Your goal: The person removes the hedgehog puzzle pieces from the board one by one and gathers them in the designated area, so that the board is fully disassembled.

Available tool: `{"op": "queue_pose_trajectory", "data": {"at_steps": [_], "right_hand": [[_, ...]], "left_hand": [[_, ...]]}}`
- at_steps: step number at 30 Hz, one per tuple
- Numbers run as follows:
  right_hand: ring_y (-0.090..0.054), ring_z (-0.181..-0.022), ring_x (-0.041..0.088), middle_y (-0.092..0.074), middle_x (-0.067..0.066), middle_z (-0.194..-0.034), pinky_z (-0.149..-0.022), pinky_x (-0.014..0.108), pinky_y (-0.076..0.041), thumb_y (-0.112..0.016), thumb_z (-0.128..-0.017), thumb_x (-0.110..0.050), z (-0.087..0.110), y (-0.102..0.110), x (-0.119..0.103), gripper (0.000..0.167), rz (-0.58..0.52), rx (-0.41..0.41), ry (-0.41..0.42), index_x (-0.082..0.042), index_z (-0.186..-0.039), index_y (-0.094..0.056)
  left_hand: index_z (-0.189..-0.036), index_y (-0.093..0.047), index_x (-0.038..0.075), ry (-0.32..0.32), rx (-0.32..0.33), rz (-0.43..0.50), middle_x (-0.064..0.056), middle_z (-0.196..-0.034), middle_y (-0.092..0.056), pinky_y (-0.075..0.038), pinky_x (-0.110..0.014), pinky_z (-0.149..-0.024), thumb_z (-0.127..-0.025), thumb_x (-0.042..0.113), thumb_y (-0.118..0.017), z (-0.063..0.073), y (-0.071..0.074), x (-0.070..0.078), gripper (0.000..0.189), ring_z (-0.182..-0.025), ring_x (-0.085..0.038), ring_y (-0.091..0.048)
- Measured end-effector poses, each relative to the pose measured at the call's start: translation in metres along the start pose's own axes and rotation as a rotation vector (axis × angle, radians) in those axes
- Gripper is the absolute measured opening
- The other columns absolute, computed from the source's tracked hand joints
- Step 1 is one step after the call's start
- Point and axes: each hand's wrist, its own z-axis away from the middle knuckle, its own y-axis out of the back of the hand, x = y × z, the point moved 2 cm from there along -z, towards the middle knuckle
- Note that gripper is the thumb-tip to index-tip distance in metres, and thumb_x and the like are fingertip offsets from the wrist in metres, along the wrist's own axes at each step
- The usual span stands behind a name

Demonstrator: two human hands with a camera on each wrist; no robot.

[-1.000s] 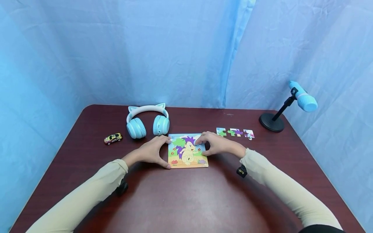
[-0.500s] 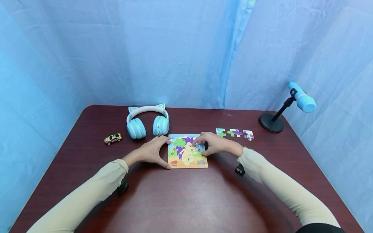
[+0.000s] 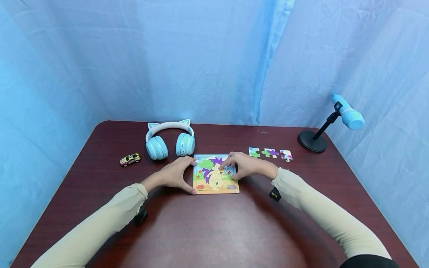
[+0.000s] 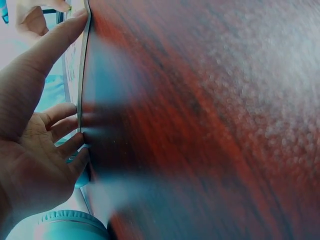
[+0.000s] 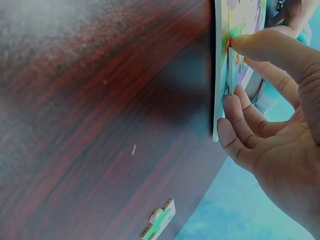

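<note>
- Head view: the puzzle board [image 3: 218, 191] is being steadied on the bench [image 3: 234, 230] at its nine o'clock edge by the extended fingers of the left hand [image 3: 174, 173].
- Near three o'clock, a puzzle piece [image 5: 230, 70] is being pinched by the right hand [image 3: 248, 164].
- That grip is being shifted slightly toward nine; placement is apparently being adjusted.
</note>
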Motion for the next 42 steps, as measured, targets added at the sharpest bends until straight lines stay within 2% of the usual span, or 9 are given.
{"op": "queue_pose_trajectory", "data": {"at_steps": [7,12,16,21,25,32,35,39,42], "right_hand": [[-0.049,-0.093,0.025,-0.063,0.009,-0.109,-0.074,0.029,-0.043,-0.081,-0.081,-0.01,-0.004,0.001,-0.004,0.047,0.049,-0.032,0.008,-0.018,-0.127,-0.074],[-0.047,-0.096,0.026,-0.061,0.01,-0.109,-0.073,0.031,-0.041,-0.08,-0.08,-0.011,-0.004,0.002,-0.008,0.049,0.082,-0.044,-0.028,-0.021,-0.128,-0.073],[-0.048,-0.096,0.024,-0.062,0.009,-0.113,-0.073,0.031,-0.041,-0.08,-0.08,-0.013,-0.002,0.004,-0.008,0.049,0.099,-0.028,-0.03,-0.022,-0.128,-0.073],[-0.052,-0.1,0.026,-0.064,0.007,-0.118,-0.075,0.032,-0.046,-0.077,-0.081,-0.009,0.007,0.014,-0.005,0.049,0.052,0.01,0.004,-0.019,-0.129,-0.072],[-0.057,-0.091,0.026,-0.063,0.008,-0.114,-0.071,0.03,-0.05,-0.075,-0.081,-0.007,0.022,0.026,0.0,0.048,0.032,0.045,-0.005,-0.016,-0.128,-0.071],[-0.058,-0.079,0.021,-0.061,0.005,-0.104,-0.065,0.027,-0.05,-0.076,-0.078,-0.005,0.065,0.041,0.028,0.056,0.076,0.086,-0.095,-0.009,-0.133,-0.066],[-0.055,-0.08,0.019,-0.062,0.006,-0.103,-0.063,0.028,-0.048,-0.075,-0.078,-0.004,0.084,0.042,0.045,0.054,0.099,0.086,-0.123,-0.005,-0.131,-0.067],[-0.054,-0.087,0.019,-0.065,0.009,-0.109,-0.066,0.03,-0.048,-0.078,-0.077,-0.004,0.108,0.042,0.068,0.049,0.111,0.088,-0.2,-0.002,-0.125,-0.069],[-0.056,-0.086,0.02,-0.065,0.011,-0.111,-0.067,0.03,-0.049,-0.079,-0.077,-0.005,0.124,0.041,0.083,0.043,0.105,0.096,-0.258,-0.002,-0.119,-0.07]], "left_hand": [[-0.147,-0.048,0.004,-0.011,0.009,0.001,-0.011,-0.16,-0.041,-0.039,-0.05,-0.117,-0.071,0.052,-0.09,0.0,-0.001,0.002,0.099,-0.146,-0.03,-0.038],[-0.146,-0.049,0.004,-0.019,0.023,-0.007,-0.011,-0.159,-0.042,-0.039,-0.05,-0.116,-0.071,0.052,-0.09,0.001,-0.001,0.001,0.098,-0.145,-0.03,-0.039],[-0.146,-0.049,0.006,-0.019,0.026,-0.009,-0.009,-0.158,-0.043,-0.039,-0.05,-0.117,-0.071,0.052,-0.091,0.0,-0.002,0.0,0.097,-0.145,-0.029,-0.039],[-0.146,-0.049,0.006,-0.023,0.023,-0.01,-0.009,-0.159,-0.042,-0.039,-0.05,-0.117,-0.071,0.052,-0.09,-0.001,-0.002,-0.001,0.098,-0.146,-0.029,-0.038],[-0.146,-0.049,0.006,-0.021,0.019,-0.013,-0.009,-0.159,-0.042,-0.039,-0.05,-0.117,-0.071,0.053,-0.09,-0.001,-0.002,-0.001,0.097,-0.146,-0.029,-0.038],[-0.147,-0.048,0.007,-0.017,0.009,-0.019,-0.008,-0.16,-0.041,-0.038,-0.049,-0.118,-0.071,0.053,-0.09,0.0,-0.002,-0.001,0.098,-0.147,-0.028,-0.036],[-0.147,-0.048,0.007,-0.016,0.009,-0.017,-0.008,-0.16,-0.04,-0.038,-0.049,-0.117,-0.071,0.053,-0.09,0.001,-0.002,-0.001,0.098,-0.147,-0.028,-0.036],[-0.146,-0.048,0.006,-0.022,0.015,-0.018,-0.009,-0.16,-0.041,-0.039,-0.049,-0.117,-0.071,0.054,-0.09,0.001,-0.002,-0.001,0.098,-0.147,-0.028,-0.037],[-0.146,-0.048,0.006,-0.028,0.02,-0.02,-0.009,-0.16,-0.041,-0.04,-0.05,-0.116,-0.071,0.054,-0.089,0.002,-0.002,0.0,0.098,-0.146,-0.029,-0.038]]}}
